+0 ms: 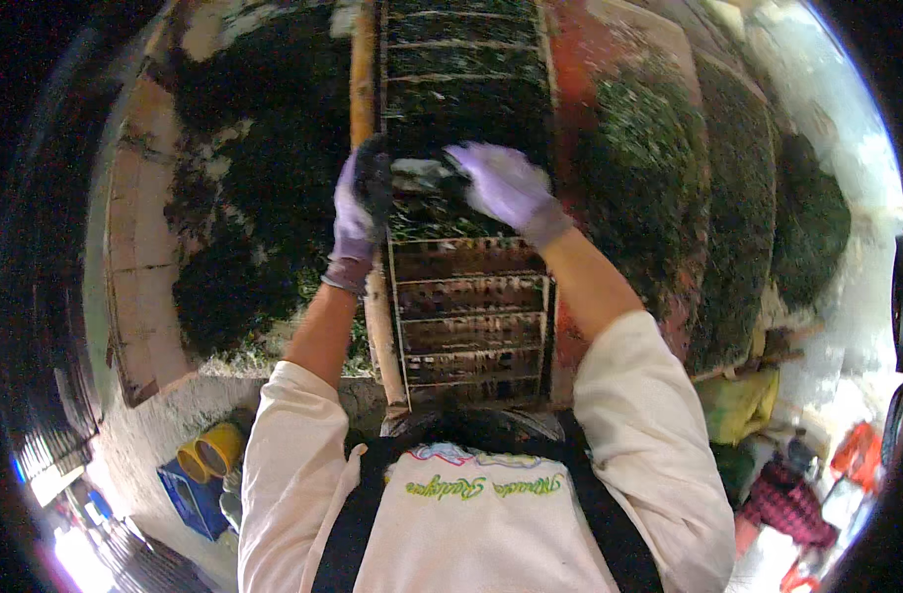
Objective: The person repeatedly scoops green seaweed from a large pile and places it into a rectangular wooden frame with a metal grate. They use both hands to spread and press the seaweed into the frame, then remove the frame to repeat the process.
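Both my hands wear light purple work gloves with knitted cuffs. My left hand (354, 211) is beside a yellowish pole (362, 81), its dark palm side turned inward. Opposite it, my right hand (507, 184) is blurred, fingers bent toward the left. Between them shows a small pale grey-white piece (420, 172); whether either hand touches it is unclear. Below lies a long rack with pale crossbars (470, 279), running away from my body. Dark green leafy matter (451, 104) covers its far part; brown slatted surface shows nearer me. What my fingers hold, if anything, cannot be made out.
Dark leafy heaps lie left (251, 200) and right (637, 170), the right one beyond a red strip (572, 74). A low wall (144, 259) bounds the left. Yellow cylindrical things (218, 448) are by a blue crate (192, 497). Cloths, including a checked one (789, 504), lie lower right.
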`<state>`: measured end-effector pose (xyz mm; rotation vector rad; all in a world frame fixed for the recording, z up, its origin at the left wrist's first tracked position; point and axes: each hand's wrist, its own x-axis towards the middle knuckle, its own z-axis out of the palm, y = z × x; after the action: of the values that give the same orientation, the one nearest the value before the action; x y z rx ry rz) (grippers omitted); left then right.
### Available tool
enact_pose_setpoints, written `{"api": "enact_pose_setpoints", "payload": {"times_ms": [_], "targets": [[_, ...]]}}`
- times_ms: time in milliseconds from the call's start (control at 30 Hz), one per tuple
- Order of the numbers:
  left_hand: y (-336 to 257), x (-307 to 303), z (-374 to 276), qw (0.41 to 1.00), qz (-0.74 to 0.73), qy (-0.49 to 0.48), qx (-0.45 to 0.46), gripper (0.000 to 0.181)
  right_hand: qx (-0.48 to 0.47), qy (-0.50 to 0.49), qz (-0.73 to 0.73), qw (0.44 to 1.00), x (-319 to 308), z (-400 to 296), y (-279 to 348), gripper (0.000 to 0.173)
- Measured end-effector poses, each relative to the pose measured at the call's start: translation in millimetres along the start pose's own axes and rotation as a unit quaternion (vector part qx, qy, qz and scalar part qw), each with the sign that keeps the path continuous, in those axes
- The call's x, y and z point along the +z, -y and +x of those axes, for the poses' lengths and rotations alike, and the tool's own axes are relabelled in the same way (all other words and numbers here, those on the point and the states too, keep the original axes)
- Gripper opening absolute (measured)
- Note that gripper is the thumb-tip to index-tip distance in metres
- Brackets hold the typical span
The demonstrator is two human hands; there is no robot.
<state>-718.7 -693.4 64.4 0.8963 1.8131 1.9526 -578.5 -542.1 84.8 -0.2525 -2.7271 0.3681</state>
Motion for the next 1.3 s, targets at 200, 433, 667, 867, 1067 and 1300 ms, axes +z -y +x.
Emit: {"api": "enact_pose_setpoints", "payload": {"times_ms": [200,433,667,867,1067,1300], "targets": [[18,33,-5,0.814,0.573,0.072,0.064,0.047,-0.055,0.076,-0.004,0.996,20,-52,6,0.048],[26,-90,-37,0.926,0.358,-0.027,0.121,0.053,0.138,0.021,-0.057,0.989,-27,-83,-5,0.064],[91,-155,9,0.659,0.732,0.166,0.043,0.068,0.277,0.077,-0.109,0.952,0,-115,-28,0.075],[125,-166,68,0.783,0.598,0.113,-0.127,0.053,0.231,0.002,-0.155,0.961,6,-118,-29,0.075],[-49,-174,70,0.778,0.611,0.108,0.096,0.046,0.197,-0.075,-0.115,0.971,-4,-115,-22,0.063],[-134,-200,66,0.766,0.601,0.023,0.227,0.043,-0.012,-0.091,-0.053,0.994,-10,-12,111,0.043]]}}
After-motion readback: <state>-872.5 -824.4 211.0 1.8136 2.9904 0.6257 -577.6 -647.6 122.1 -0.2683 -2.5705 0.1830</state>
